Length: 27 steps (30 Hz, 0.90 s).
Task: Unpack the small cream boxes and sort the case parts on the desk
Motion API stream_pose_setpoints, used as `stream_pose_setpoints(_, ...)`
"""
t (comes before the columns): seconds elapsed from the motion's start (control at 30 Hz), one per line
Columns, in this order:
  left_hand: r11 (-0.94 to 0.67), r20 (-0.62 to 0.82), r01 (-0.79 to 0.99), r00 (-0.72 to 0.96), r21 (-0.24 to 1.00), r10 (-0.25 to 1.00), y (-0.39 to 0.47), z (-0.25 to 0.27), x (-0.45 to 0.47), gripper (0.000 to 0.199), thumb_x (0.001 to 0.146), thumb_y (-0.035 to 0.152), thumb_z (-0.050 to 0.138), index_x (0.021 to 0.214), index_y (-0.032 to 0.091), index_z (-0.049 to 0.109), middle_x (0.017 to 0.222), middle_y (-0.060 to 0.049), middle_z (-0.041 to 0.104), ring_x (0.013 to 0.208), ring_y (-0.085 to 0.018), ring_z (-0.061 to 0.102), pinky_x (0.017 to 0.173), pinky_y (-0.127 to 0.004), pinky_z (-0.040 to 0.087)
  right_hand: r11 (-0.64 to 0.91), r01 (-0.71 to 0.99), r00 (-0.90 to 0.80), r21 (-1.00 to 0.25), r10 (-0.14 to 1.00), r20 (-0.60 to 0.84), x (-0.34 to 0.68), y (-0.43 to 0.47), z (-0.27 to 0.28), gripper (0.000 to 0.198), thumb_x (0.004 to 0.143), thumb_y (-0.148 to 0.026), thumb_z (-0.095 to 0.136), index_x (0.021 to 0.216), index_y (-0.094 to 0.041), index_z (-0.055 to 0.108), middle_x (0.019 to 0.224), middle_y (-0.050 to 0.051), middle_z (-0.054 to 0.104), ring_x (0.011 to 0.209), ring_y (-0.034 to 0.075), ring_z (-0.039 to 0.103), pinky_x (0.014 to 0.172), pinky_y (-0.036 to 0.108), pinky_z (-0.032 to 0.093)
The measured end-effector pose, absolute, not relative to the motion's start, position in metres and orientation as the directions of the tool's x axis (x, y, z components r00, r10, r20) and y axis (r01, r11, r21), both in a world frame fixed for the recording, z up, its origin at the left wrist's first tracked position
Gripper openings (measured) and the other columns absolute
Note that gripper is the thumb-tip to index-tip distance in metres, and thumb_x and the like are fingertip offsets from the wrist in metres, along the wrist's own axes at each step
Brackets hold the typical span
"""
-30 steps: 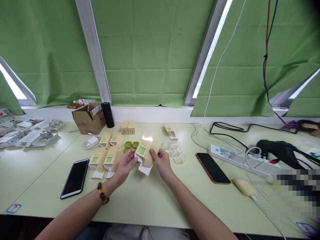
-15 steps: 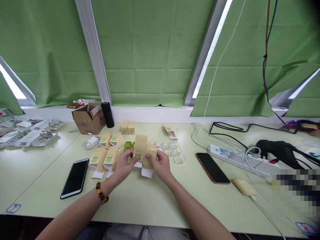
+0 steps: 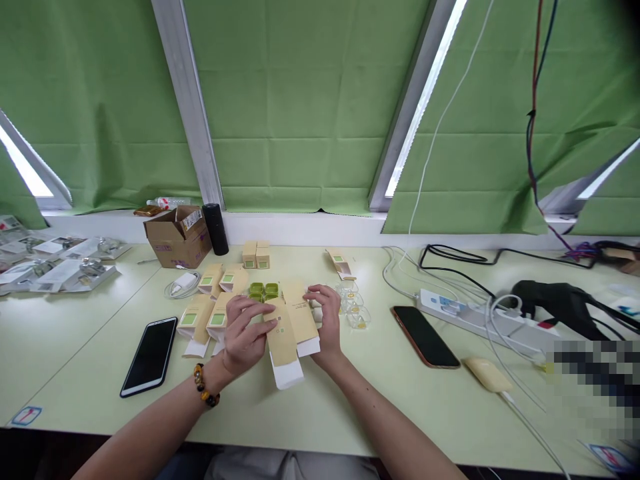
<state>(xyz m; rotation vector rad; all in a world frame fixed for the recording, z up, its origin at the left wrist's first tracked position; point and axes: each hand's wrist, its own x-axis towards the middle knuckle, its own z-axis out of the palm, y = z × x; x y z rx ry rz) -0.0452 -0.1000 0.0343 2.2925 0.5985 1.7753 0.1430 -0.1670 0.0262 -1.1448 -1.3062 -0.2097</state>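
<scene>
A small tan carton (image 3: 283,341), partly unfolded with white inner flaps sticking out toward me, is between my hands. My left hand (image 3: 244,333) pinches its left panel between fingertips and thumb. On the other side, my right hand (image 3: 327,323) holds the right panel by its edge, fingers over the top. Just behind the carton stand small green square cups (image 3: 264,291), partly covered. To the right lie several clear plastic pieces (image 3: 357,315), some hidden by my right hand. Several tan cartons with green labels (image 3: 196,317) stand with open flaps beside my left hand.
Two closed small boxes (image 3: 256,255) and a flattened carton (image 3: 341,264) lie farther back. One phone (image 3: 150,357) is at left, another (image 3: 425,336) at right. A power strip (image 3: 485,323) with cables, a cardboard box (image 3: 179,240) and a black cylinder (image 3: 215,230) stand around.
The carton has been turned and spread, its panels now angled apart with white flaps toward me. My left hand has shifted left and its fingers now lie over the panel.
</scene>
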Motion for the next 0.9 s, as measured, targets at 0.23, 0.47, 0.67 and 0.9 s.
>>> stream_pose_setpoints(0.23, -0.917, 0.908, 0.239, 0.202, 0.318, 0.368, -0.099, 0.031, -0.046, 0.009, 0.087, 0.039, 0.075, 0.078, 0.035, 0.077, 0.093, -0.007, 0.079, 0.097, -0.032, 0.058, 0.096, -0.057, 0.042, 0.484, 0.717, 0.264, -0.501, 0.477, 0.838, 0.144, -0.169, 0.025, 0.039, 0.093, -0.02, 0.061, 0.13, -0.032, 0.058, 0.134, 0.01, 0.055, 0.13, 0.031, 0.048, 0.105, 0.053, 0.045)
stream_pose_setpoints(0.47, -0.842, 0.827, 0.081, 0.158, 0.533, 0.539, -0.1, 0.029, -0.041, 0.008, 0.09, 0.034, 0.074, 0.091, 0.027, 0.076, 0.093, -0.007, 0.076, 0.097, -0.028, 0.064, 0.09, -0.047, 0.051, 0.583, 0.634, 0.208, -0.509, 0.505, 0.838, 0.144, -0.167, 0.027, 0.014, 0.094, -0.022, 0.063, 0.103, -0.028, 0.073, 0.107, 0.008, 0.07, 0.114, 0.029, 0.058, 0.099, 0.051, 0.048)
stream_pose_setpoints(0.67, -0.497, 0.505, -0.093, 0.202, 0.863, 0.839, -0.095, 0.031, -0.034, 0.026, 0.088, 0.044, 0.075, 0.095, 0.02, 0.07, 0.088, -0.005, 0.069, 0.084, -0.02, 0.065, 0.079, -0.032, 0.053, 0.425, 0.424, 0.321, -0.8, 0.756, 0.571, 0.141, -0.168, 0.028, 0.026, 0.097, -0.041, 0.061, 0.085, -0.023, 0.074, 0.086, 0.006, 0.067, 0.085, 0.023, 0.06, 0.077, 0.037, 0.049)
stream_pose_setpoints(0.9, -0.41, 0.351, 0.058, 0.417, 0.91, 0.838, -0.094, 0.041, -0.03, 0.035, 0.092, 0.052, 0.067, 0.08, 0.019, 0.07, 0.078, -0.004, 0.07, 0.076, -0.02, 0.064, 0.071, -0.03, 0.05, 0.273, 0.088, 0.397, -0.958, 0.873, 0.285, 0.146, -0.163, 0.029, 0.041, 0.086, -0.059, 0.069, 0.08, -0.019, 0.071, 0.069, 0.001, 0.064, 0.062, 0.017, 0.05, 0.058, 0.028, 0.04)
